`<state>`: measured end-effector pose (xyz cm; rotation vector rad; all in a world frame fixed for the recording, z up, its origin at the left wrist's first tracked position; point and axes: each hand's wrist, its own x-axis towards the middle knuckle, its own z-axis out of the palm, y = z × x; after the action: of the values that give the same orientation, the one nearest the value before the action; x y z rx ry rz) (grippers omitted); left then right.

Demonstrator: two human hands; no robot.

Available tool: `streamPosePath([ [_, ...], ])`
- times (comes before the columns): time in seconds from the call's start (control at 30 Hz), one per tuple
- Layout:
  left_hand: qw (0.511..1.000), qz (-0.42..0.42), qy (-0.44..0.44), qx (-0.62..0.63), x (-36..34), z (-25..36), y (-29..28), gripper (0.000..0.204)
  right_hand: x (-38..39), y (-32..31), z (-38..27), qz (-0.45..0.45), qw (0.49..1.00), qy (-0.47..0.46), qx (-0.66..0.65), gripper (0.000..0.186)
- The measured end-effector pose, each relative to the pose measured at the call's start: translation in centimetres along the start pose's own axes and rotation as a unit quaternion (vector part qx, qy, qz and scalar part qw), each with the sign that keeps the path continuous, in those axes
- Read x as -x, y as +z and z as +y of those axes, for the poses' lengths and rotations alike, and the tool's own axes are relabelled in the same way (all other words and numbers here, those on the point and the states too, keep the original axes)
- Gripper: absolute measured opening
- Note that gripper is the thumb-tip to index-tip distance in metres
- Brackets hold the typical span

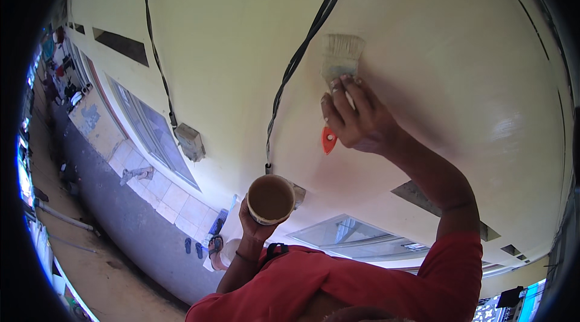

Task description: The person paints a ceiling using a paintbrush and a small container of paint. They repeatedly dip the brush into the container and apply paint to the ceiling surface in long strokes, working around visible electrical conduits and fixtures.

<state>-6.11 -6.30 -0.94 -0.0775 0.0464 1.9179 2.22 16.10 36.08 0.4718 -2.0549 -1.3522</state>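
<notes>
My right hand point(364, 118) is raised and closed around a wide flat paintbrush point(342, 55). The brush's pale bristles point up and lie against the cream wall point(223, 50), while its red handle end with a hanging hole shows below my fingers. Lower and to the left, my left hand point(256, 225) is wrapped around a small round tub point(271, 200) with a white rim. A brownish-beige inside shows through its open top; whether that is liquid or the bottom is hard to tell.
Twisted black cables point(308, 38) run down the wall left of the brush. Another cable point(154, 44) ends near a grey box point(190, 142). Windows point(151, 122) sit lower on the wall. Far below lie a tiled ledge point(172, 195), sandals point(193, 247) and a grey walkway point(121, 201).
</notes>
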Motion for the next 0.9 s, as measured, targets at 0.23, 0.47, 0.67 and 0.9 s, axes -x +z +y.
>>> streamPosePath([
  [0.23,0.993,-0.071,0.022,0.086,1.7,1.4,-2.4,0.065,4.6,2.1,-13.7,-0.068,0.973,-0.024,-0.220,0.024],
  [0.47,0.996,0.002,0.077,0.052,3.6,2.7,-2.5,0.067,1.7,3.2,-4.5,0.009,0.889,0.248,-0.386,0.015],
  [0.67,0.994,0.013,0.093,0.050,2.6,3.2,-2.8,0.065,-0.8,-2.3,6.7,-0.017,0.882,0.336,-0.330,0.017],
  [0.9,0.995,0.018,0.091,0.049,2.3,3.2,-2.3,0.061,-2.5,-5.2,7.6,0.067,0.981,0.147,-0.109,0.019],
])
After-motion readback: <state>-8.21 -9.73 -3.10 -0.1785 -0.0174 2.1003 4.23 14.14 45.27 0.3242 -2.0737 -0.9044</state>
